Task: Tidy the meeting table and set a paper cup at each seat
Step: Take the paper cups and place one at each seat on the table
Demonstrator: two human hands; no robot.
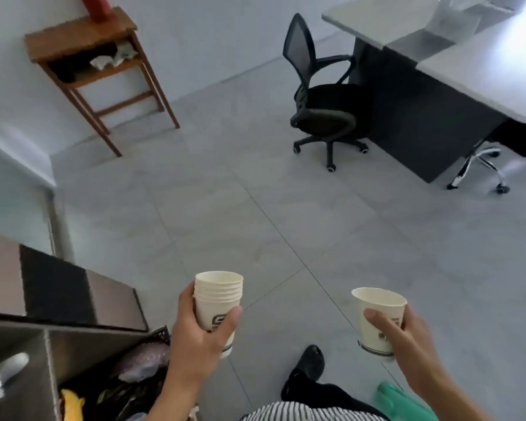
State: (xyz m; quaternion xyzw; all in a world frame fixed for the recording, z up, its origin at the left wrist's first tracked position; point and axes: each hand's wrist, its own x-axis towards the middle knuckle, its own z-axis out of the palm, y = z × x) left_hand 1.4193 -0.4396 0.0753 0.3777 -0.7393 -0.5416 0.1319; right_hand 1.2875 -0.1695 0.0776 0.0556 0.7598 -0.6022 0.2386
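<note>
My left hand [199, 335] grips a stack of several nested white paper cups [217, 294] with a dark logo, held upright low in the middle of the view. My right hand [404, 338] holds a single white paper cup [378, 306], tilted slightly left, its rim a little dented on the right side. Both hands hang over grey floor tiles. The grey meeting table [483, 65] is at the far upper right, well away from both hands.
A black mesh office chair [322, 107] stands at the table's near end, and a chrome chair base [480, 165] shows under the table. A wooden side table [85, 53] stands against the wall. A dark shelf unit [58, 302] with clutter is at the lower left.
</note>
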